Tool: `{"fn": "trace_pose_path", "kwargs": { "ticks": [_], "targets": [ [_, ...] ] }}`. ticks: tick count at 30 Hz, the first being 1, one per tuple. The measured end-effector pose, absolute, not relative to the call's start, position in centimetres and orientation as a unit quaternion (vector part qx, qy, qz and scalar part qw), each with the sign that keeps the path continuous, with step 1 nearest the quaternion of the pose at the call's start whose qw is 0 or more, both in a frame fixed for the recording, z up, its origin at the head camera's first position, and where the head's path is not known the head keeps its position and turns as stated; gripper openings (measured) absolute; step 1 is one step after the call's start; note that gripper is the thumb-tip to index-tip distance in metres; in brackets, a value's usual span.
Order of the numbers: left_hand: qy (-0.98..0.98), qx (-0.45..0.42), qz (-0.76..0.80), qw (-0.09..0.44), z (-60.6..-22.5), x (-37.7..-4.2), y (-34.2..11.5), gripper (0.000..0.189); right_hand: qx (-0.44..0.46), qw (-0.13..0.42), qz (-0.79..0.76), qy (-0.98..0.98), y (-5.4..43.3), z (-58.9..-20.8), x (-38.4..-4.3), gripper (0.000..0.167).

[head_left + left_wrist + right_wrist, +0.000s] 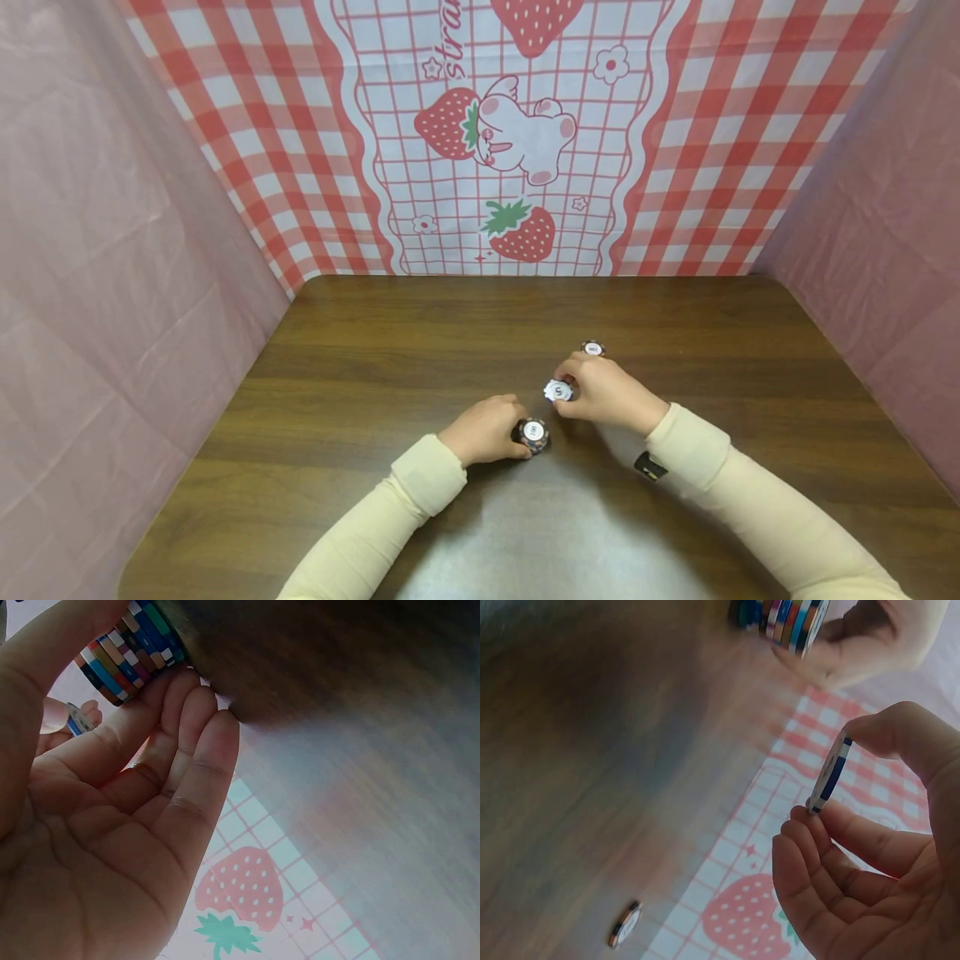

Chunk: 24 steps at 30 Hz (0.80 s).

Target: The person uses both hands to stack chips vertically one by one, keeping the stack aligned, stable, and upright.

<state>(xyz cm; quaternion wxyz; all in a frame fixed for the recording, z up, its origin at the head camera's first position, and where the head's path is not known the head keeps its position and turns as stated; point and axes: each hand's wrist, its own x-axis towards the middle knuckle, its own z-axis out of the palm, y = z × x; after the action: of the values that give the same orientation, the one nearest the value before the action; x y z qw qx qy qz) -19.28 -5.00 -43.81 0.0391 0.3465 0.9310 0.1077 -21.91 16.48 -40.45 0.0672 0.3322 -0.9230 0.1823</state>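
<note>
A stack of poker chips [534, 432] with many-coloured edges stands on the wooden table; its top chip reads 100. My left hand [487, 429] holds the stack from the left, thumb on the near side and fingers round the far side. The striped edges of the stack [131, 654] show in the left wrist view. Just beyond and to the right, my right hand [606, 392] pinches a white and blue poker chip [558, 391] marked 5. In the right wrist view this chip [830, 774] is held by its rim between thumb and fingertips, above the table.
A single dark-edged poker chip [592, 348] lies flat on the table [390, 342], just past my right hand. A small black object [650, 467] shows at the right cuff. Behind the table hangs a strawberry-print cloth [697, 167], with pink curtains [90, 292] at both sides.
</note>
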Motion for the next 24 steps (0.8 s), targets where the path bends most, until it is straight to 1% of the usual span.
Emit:
{"fn": "trace_pose_path", "kwargs": {
  "ticks": [14,19,24],
  "targets": [
    [0.931,0.346,0.109,0.039,-43.8,-19.3,-5.0,0.030,0.376,0.042,0.196,-0.904,15.0,-41.2,-20.4,0.026],
    [0.931,0.348,0.105,0.031,-43.9,-19.3,-5.0,0.031,0.383,0.027,0.196,-0.903,14.5,-41.4,-19.9,0.026],
    [0.932,0.344,0.108,0.036,-43.9,-19.3,-5.0,0.031,0.390,0.019,0.202,-0.898,14.2,-41.6,-19.6,0.025]
  ]
}}
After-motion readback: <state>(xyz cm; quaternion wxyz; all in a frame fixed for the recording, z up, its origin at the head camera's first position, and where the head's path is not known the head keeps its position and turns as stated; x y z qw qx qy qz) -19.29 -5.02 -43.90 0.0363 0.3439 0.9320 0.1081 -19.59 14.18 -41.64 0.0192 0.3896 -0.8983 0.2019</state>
